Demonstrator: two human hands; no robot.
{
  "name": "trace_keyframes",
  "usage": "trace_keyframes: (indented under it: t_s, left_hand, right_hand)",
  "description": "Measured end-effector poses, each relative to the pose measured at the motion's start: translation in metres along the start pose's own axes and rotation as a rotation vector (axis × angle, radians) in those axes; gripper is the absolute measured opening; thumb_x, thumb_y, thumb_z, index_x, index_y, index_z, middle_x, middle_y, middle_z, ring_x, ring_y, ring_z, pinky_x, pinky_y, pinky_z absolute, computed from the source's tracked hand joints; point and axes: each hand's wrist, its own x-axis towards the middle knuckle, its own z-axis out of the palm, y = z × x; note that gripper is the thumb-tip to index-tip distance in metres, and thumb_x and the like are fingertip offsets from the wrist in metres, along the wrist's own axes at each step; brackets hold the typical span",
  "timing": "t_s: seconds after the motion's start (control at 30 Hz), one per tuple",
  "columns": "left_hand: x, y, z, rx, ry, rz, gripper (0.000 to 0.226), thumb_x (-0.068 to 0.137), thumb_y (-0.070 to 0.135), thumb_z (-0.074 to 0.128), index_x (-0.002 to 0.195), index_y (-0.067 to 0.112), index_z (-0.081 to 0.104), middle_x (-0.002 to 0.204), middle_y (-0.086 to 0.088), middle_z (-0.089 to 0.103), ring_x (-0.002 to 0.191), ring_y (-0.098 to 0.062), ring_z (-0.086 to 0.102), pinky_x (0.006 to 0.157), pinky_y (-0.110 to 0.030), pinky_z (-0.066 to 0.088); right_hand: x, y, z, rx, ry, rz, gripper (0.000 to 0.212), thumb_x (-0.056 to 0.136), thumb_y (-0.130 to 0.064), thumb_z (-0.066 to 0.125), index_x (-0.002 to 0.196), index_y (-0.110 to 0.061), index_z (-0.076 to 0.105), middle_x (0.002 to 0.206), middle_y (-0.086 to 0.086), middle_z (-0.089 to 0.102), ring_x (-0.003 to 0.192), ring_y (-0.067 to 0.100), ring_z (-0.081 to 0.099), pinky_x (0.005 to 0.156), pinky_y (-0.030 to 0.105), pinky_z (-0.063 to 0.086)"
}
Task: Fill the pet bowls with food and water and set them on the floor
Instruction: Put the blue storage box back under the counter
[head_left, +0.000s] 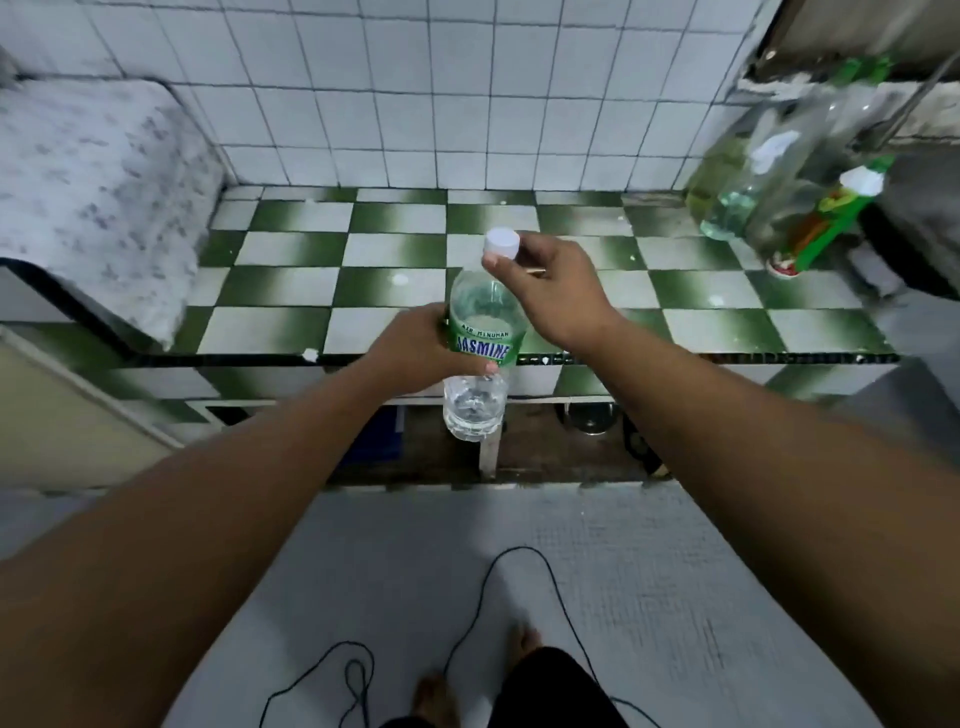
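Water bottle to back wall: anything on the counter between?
Head view: only checkered counter, with small white specks, between the water bottle and back wall.

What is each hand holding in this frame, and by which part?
Both hold one water bottle: the left hand grips it round the green label at mid-body, and the right hand pinches the white cap at its top.

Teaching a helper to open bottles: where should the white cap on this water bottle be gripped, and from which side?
Pinch the round white plastic cap by its side wall, from the right: the clear green-labelled water bottle is held upright, the left hand grips its label, leaving the top free.
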Motion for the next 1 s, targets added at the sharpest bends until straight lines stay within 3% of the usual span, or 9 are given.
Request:
trace_keyframes:
  t_s: [0.07, 0.17, 0.27, 0.4, 0.53, 0.63, 0.7, 0.83, 1.0]
  left_hand:
    - [-0.022, -0.025, 0.001, 0.003, 0.002, -0.057, 0.065, 0.058, 0.049, 0.095, 0.116, 0.029, 0.072, 0.103, 0.011, 0.077, 0.095, -0.002, 0.070, 0.092, -0.032, 0.056]
    - [-0.044, -0.064, 0.016, -0.061, 0.006, -0.124, 0.066, 0.058, 0.042, 0.097, 0.118, 0.029, 0.071, 0.103, 0.013, 0.077, 0.095, 0.000, 0.070, 0.093, -0.032, 0.057]
    - [-0.057, -0.117, 0.045, -0.147, 0.007, -0.204, 0.065, 0.056, 0.035, 0.098, 0.115, 0.032, 0.070, 0.103, 0.014, 0.077, 0.096, -0.002, 0.072, 0.093, -0.036, 0.059]
    - [-0.052, -0.205, 0.098, -0.188, -0.004, -0.273, 0.065, 0.057, 0.031, 0.099, 0.114, 0.035, 0.067, 0.105, 0.016, 0.076, 0.097, 0.001, 0.072, 0.091, -0.032, 0.059]
    - [-0.022, -0.288, 0.150, -0.154, -0.034, -0.291, 0.066, 0.059, 0.037, 0.097, 0.117, 0.036, 0.065, 0.104, 0.019, 0.074, 0.096, 0.005, 0.069, 0.085, -0.024, 0.056]
    - [0.004, -0.350, 0.187, -0.121, -0.047, -0.296, 0.060, 0.065, 0.034, 0.095, 0.114, 0.041, 0.061, 0.103, 0.024, 0.070, 0.092, 0.013, 0.065, 0.080, -0.015, 0.053]
    - [0.024, -0.389, 0.205, -0.114, -0.042, -0.296, 0.057, 0.066, 0.035, 0.095, 0.111, 0.044, 0.061, 0.106, 0.021, 0.071, 0.097, 0.007, 0.067, 0.087, -0.024, 0.057]
    - [0.069, -0.447, 0.231, -0.122, -0.036, -0.243, 0.055, 0.072, 0.031, 0.091, 0.121, 0.028, 0.065, 0.114, 0.009, 0.072, 0.104, -0.007, 0.068, 0.100, -0.039, 0.055]
    - [0.121, -0.481, 0.240, -0.152, 0.096, -0.231, 0.069, 0.076, 0.031, 0.089, 0.136, 0.018, 0.057, 0.130, -0.002, 0.068, 0.121, -0.020, 0.062, 0.107, -0.040, 0.050]
  right_hand:
    - [-0.009, 0.013, 0.024, -0.008, -0.059, 0.021, 0.022, 0.091, -0.028, 0.071, 0.104, -0.010, 0.074, 0.093, 0.002, 0.075, 0.089, 0.014, 0.071, 0.079, 0.032, 0.059]
    - [-0.024, 0.038, 0.054, -0.002, -0.155, 0.044, 0.018, 0.090, -0.028, 0.072, 0.103, -0.016, 0.074, 0.092, -0.001, 0.075, 0.083, 0.007, 0.069, 0.074, 0.025, 0.056]
    - [-0.039, 0.079, 0.087, -0.052, -0.254, 0.040, 0.020, 0.089, -0.036, 0.072, 0.099, -0.019, 0.073, 0.088, -0.003, 0.074, 0.082, 0.012, 0.071, 0.074, 0.033, 0.057]
    - [-0.058, 0.168, 0.136, -0.027, -0.303, 0.069, 0.008, 0.088, -0.035, 0.073, 0.092, -0.028, 0.071, 0.080, -0.012, 0.071, 0.075, -0.002, 0.066, 0.070, 0.028, 0.054]
    - [-0.061, 0.266, 0.177, 0.001, -0.317, 0.084, 0.020, 0.090, -0.037, 0.069, 0.101, -0.021, 0.072, 0.093, -0.001, 0.074, 0.091, 0.013, 0.070, 0.080, 0.045, 0.057]
    - [-0.060, 0.337, 0.205, 0.000, -0.328, 0.059, 0.011, 0.094, -0.030, 0.067, 0.099, -0.021, 0.069, 0.088, -0.014, 0.070, 0.085, -0.001, 0.065, 0.072, 0.029, 0.054]
    - [-0.056, 0.377, 0.223, 0.000, -0.325, 0.048, 0.009, 0.095, -0.027, 0.067, 0.102, -0.023, 0.069, 0.087, -0.020, 0.069, 0.084, -0.005, 0.064, 0.070, 0.015, 0.047]
    - [-0.029, 0.448, 0.251, -0.044, -0.321, 0.040, 0.025, 0.097, -0.020, 0.062, 0.119, -0.009, 0.067, 0.089, -0.018, 0.065, 0.080, -0.013, 0.059, 0.074, 0.009, 0.043]
    - [0.021, 0.479, 0.274, -0.151, -0.278, -0.003, 0.030, 0.099, -0.027, 0.060, 0.122, -0.009, 0.065, 0.097, -0.006, 0.066, 0.089, 0.004, 0.060, 0.076, 0.011, 0.041]
